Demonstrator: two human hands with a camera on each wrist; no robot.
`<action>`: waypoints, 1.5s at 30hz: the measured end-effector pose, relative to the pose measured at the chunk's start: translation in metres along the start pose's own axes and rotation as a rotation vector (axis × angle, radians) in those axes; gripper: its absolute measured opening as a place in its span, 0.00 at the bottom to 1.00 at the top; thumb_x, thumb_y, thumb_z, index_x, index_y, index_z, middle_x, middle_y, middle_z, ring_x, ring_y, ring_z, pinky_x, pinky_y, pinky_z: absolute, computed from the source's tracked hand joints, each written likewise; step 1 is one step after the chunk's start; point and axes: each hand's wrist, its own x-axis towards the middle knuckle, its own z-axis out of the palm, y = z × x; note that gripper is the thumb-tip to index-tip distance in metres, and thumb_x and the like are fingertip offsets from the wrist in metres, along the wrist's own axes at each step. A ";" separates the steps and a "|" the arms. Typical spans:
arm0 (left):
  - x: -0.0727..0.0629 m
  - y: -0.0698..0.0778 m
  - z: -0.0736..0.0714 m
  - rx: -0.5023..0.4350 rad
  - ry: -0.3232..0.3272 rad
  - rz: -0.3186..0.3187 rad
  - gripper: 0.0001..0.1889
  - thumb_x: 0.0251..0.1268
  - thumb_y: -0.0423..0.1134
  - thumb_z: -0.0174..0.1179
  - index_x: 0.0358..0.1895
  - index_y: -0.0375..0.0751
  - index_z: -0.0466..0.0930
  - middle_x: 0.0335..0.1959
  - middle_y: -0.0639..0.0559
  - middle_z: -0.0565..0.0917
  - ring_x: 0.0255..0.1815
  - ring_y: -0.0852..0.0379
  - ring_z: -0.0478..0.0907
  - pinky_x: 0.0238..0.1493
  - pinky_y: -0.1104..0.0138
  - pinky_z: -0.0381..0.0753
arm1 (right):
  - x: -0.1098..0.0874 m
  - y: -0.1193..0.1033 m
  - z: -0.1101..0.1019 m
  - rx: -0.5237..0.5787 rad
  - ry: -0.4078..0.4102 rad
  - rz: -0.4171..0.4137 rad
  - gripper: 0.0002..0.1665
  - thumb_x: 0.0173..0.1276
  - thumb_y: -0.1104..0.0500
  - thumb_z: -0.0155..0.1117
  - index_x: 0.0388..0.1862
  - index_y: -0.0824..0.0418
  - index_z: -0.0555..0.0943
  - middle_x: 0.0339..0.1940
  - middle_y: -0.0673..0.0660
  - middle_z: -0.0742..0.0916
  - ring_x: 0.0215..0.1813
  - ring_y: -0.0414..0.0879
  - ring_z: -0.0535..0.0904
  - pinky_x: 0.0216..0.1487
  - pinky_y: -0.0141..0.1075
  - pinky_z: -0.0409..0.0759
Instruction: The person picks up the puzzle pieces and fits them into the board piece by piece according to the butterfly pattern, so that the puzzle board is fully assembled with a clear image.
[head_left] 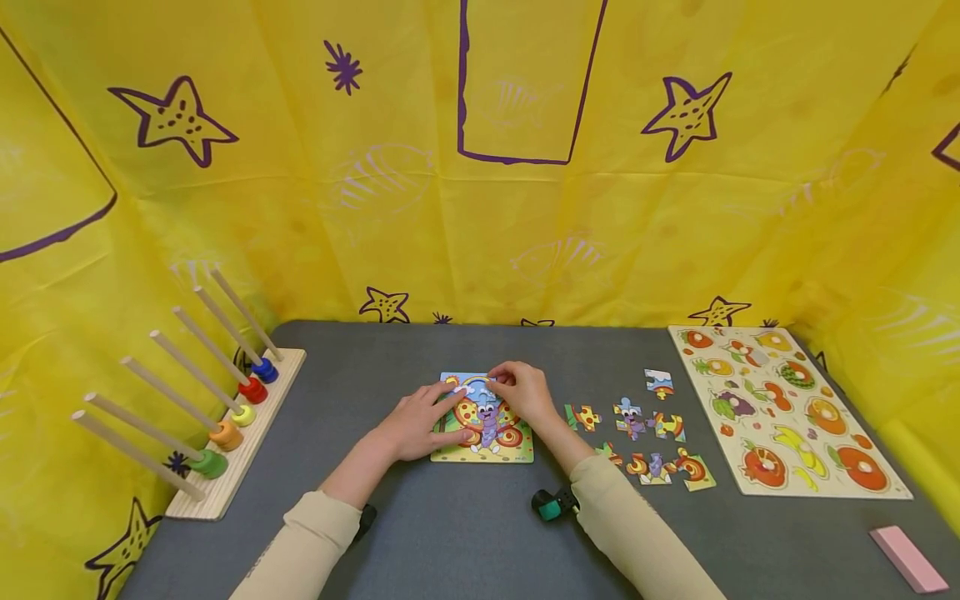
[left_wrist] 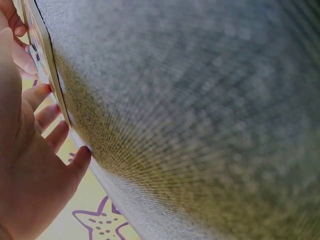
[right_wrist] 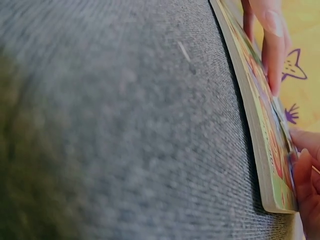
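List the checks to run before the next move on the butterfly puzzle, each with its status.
1. Butterfly puzzle flat on the tabletop: ok.
2. Left hand touching the puzzle: ok, fingers spread over its left side.
3. Piece under the right hand fully seated: cannot tell, the hand hides the spot at the top right.
4. Loose pieces picture side up: ok for those visible, right of the puzzle.
5. All loose pieces countable: cannot tell, the right sleeve may hide some.
6. Peg stacker and fruit board clear of both hands: ok.
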 end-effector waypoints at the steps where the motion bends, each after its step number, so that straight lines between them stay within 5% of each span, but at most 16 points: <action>1: 0.000 0.000 0.000 0.000 0.001 -0.003 0.42 0.63 0.70 0.51 0.76 0.53 0.60 0.75 0.50 0.59 0.73 0.45 0.56 0.66 0.44 0.59 | 0.000 0.000 0.000 0.001 0.000 0.004 0.06 0.62 0.57 0.72 0.36 0.58 0.87 0.28 0.49 0.82 0.28 0.40 0.73 0.31 0.33 0.72; 18: 0.001 0.005 0.000 0.069 0.037 0.003 0.41 0.63 0.70 0.51 0.74 0.50 0.63 0.73 0.48 0.63 0.71 0.44 0.60 0.63 0.45 0.65 | 0.001 -0.001 0.002 -0.054 -0.019 0.049 0.07 0.63 0.54 0.72 0.36 0.55 0.85 0.29 0.48 0.79 0.29 0.42 0.71 0.32 0.34 0.69; 34: 0.005 0.011 0.000 0.149 0.088 0.025 0.39 0.65 0.69 0.50 0.70 0.46 0.69 0.71 0.45 0.66 0.70 0.44 0.61 0.66 0.46 0.62 | 0.000 0.017 -0.016 0.010 -0.196 -0.080 0.18 0.56 0.53 0.77 0.44 0.56 0.86 0.37 0.52 0.77 0.37 0.44 0.72 0.41 0.38 0.70; 39: 0.008 0.013 0.000 0.080 0.107 0.068 0.36 0.67 0.63 0.54 0.68 0.40 0.71 0.71 0.42 0.65 0.71 0.42 0.61 0.68 0.49 0.61 | 0.000 0.016 -0.016 0.026 -0.202 -0.078 0.18 0.57 0.54 0.77 0.45 0.56 0.86 0.37 0.52 0.77 0.38 0.44 0.73 0.41 0.36 0.71; 45: 0.014 0.019 0.003 -0.022 0.055 0.103 0.36 0.70 0.59 0.53 0.72 0.39 0.65 0.73 0.43 0.63 0.74 0.46 0.58 0.68 0.52 0.63 | -0.001 0.014 -0.015 0.025 -0.184 -0.102 0.16 0.57 0.57 0.76 0.45 0.57 0.85 0.38 0.54 0.78 0.38 0.46 0.74 0.41 0.37 0.72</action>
